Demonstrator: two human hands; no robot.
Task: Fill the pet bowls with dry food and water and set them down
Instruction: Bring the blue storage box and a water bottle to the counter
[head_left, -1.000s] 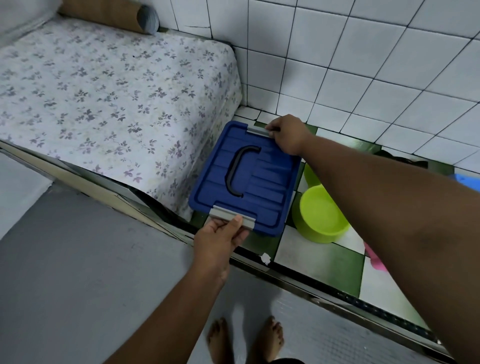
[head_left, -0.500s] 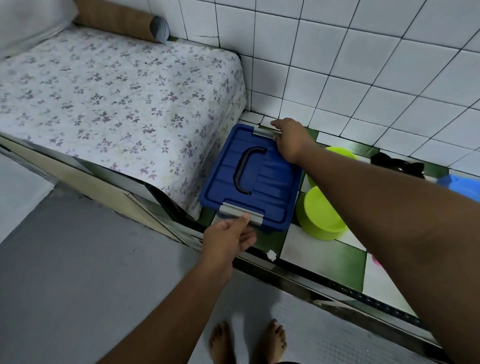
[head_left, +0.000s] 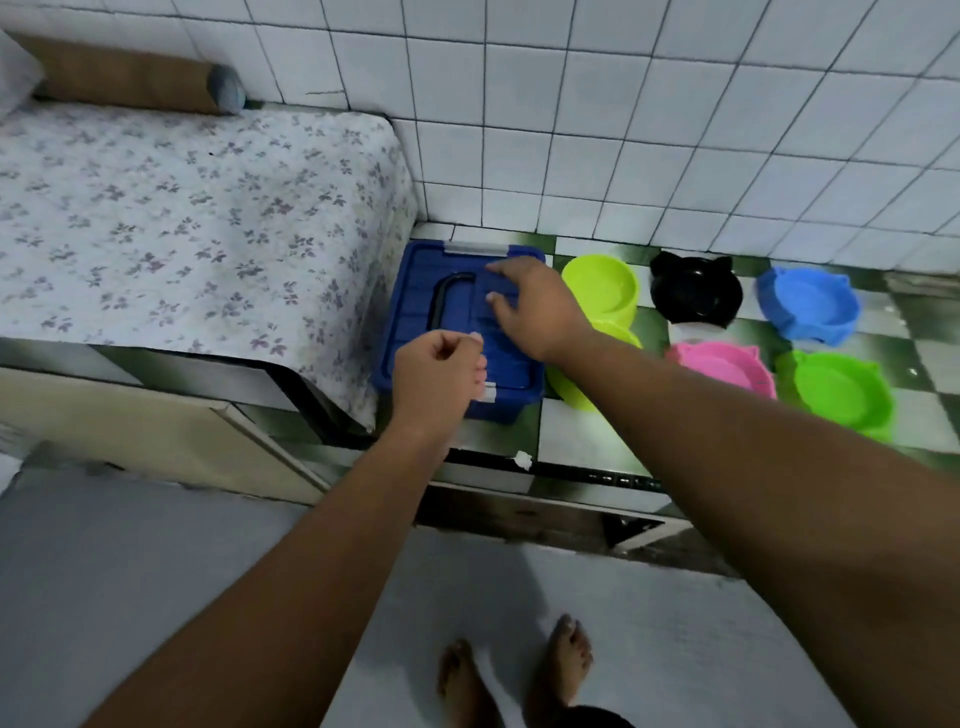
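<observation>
A blue storage box (head_left: 415, 312) with a black handle on its lid stands on the checkered tile ledge beside the mattress. My left hand (head_left: 436, 379) hovers over the box's near edge with its fingers curled in; the grey near latch (head_left: 489, 392) peeks out beneath it. My right hand (head_left: 535, 306) lies over the lid's right side, fingers spread, holding nothing. Right of the box stand pet bowls: two lime ones (head_left: 602, 283) (head_left: 569, 389), a black cat-shaped one (head_left: 696, 293), a blue one (head_left: 808, 306), a pink one (head_left: 722, 366) and a green one (head_left: 839, 392).
A flowered mattress (head_left: 182, 228) with a brown bolster (head_left: 124, 78) fills the left. White wall tiles (head_left: 623, 130) rise behind the bowls. A metal-edged step (head_left: 545, 483) separates the ledge from the grey floor (head_left: 156, 571), where my bare feet (head_left: 514, 675) stand.
My right hand left the far latch and came to the middle of the lid. My left hand released the near latch and curled above it. The view swung right, showing more bowls.
</observation>
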